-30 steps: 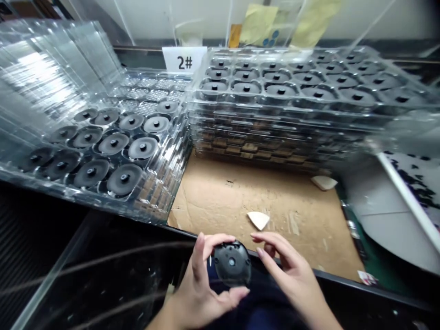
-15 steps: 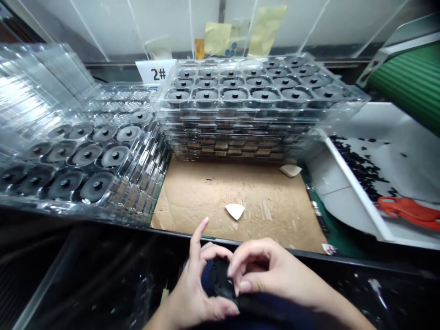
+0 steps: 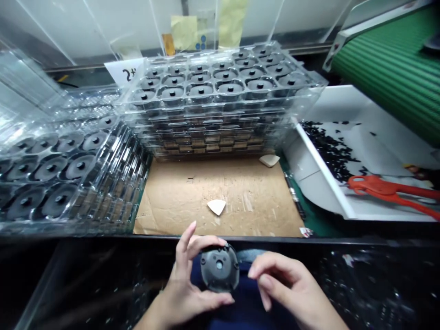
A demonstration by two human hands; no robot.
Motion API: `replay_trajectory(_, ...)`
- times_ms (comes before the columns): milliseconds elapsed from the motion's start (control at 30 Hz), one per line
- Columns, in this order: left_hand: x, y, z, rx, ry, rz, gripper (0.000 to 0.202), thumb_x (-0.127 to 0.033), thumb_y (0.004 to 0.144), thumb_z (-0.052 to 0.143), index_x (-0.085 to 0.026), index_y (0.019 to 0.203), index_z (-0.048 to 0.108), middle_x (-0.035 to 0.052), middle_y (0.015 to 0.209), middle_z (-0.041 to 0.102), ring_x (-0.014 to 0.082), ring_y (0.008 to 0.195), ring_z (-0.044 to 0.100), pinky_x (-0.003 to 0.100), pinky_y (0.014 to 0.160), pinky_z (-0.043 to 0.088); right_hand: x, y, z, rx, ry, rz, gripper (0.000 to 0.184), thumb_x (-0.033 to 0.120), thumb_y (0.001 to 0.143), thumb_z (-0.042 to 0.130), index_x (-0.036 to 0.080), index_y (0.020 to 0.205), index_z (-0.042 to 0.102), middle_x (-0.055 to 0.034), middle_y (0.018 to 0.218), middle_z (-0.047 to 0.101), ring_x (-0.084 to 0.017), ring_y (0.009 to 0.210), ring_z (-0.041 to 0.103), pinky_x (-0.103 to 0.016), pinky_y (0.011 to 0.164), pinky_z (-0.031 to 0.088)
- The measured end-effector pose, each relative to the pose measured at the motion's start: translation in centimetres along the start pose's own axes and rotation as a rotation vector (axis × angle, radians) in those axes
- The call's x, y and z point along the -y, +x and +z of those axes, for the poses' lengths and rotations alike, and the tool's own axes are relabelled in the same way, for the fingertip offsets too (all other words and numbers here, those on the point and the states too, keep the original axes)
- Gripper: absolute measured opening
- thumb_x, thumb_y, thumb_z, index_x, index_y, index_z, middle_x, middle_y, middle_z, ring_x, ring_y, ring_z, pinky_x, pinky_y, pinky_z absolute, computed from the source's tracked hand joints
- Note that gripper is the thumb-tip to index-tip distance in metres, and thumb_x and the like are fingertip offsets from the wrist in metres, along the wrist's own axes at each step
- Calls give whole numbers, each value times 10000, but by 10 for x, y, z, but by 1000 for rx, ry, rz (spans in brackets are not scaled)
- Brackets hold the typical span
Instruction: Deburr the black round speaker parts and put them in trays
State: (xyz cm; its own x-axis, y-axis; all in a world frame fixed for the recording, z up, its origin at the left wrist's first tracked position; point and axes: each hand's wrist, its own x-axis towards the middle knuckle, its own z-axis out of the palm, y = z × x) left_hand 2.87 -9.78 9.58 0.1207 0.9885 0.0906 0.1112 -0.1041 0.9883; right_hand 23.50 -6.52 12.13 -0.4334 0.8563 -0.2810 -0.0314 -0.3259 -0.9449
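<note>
Fingers Lift Clear of Black Disc

The right hand [image 3: 288, 286], at the black disc [image 3: 220, 270] half a second ago, is now just to its right, fingers curled; whether they pinch anything cannot be told. The left hand [image 3: 182, 284] grips the one disc by its edge, in front of the cardboard [image 3: 178, 197]. Two pale wedges [image 3: 217, 207] lie on the sheet. Two tray stacks [image 3: 213, 121] stand around it; one red-handled tool [image 3: 374, 187] rests at the white bin [image 3: 326, 174].
</note>
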Motion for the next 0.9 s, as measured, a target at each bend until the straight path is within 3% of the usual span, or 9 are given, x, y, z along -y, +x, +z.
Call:
replay_trajectory(100,-3,6,7,4,-53,9,1049,-224,620,780,-420,1388,93,9,1153,605,191,1095,563,318,988,407,2,-6,-6,-50,-212,-213,110,207,842,558,219,807,661,-36,780,630,-139,719,621,-231,596,500)
replay_trajectory(233,-7,11,17,11,-63,54,1013,-181,626,774,-445,1374,144,11,1160,607,196,1070,575,333,963,426,5,-6,-11,-39,-416,-433,276,49,799,530,249,960,630,-40,909,616,-146,811,622,-241,659,528)
replay_trajectory(367,-7,15,28,-5,-62,-3,900,-293,642,762,-450,1350,229,20,1181,619,222,1090,573,342,955,419,-2,-4,-15,-160,-608,-667,216,200,849,563,223,1042,657,-33,783,545,-124,672,563,-239,587,507)
replay_trajectory(433,-3,19,35,108,-97,-109,774,-452,705,666,-399,1363,263,43,1127,656,210,956,633,302,852,471,-7,-6,-20,-231,-678,-695,227,328,900,501,207,918,691,-17,674,532,-116,604,527,-241,555,473)
replay_trajectory(533,6,26,45,482,-101,-207,648,-555,808,458,-336,1390,279,37,860,724,142,556,625,222,555,487,-13,-18,-45,-349,-816,-498,377,373,929,425,197,700,667,-1,570,545,-113,562,531,-235,555,457)
replay_trajectory(600,10,32,52,628,-8,-169,559,-490,827,472,-370,1358,347,25,854,744,130,499,608,206,525,486,-20,-38,-79,-511,-896,-304,371,348,924,429,198,668,650,-3,589,572,-116,574,559,-223,551,463)
replay_trajectory(767,14,48,62,553,206,-120,467,-243,808,552,-451,1223,507,-33,1024,738,170,845,701,179,718,534,-36,-114,-209,-1115,-1093,225,186,288,881,514,173,863,660,-80,911,649,-215,855,599,-373,781,467)
replay_trajectory(833,15,54,63,557,206,-89,431,-247,808,548,-433,1196,541,-33,996,746,171,847,706,172,720,540,-40,-134,-259,-1237,-1109,446,179,303,894,520,168,956,621,-57,1007,621,-181,898,589,-376,807,475)
replay_trajectory(900,17,58,64,564,212,-69,405,-261,804,551,-411,1181,565,-25,996,746,178,856,707,184,744,542,-46,-140,-297,-1227,-1082,595,213,333,903,516,171,1016,597,-50,1051,607,-160,897,595,-355,789,496)
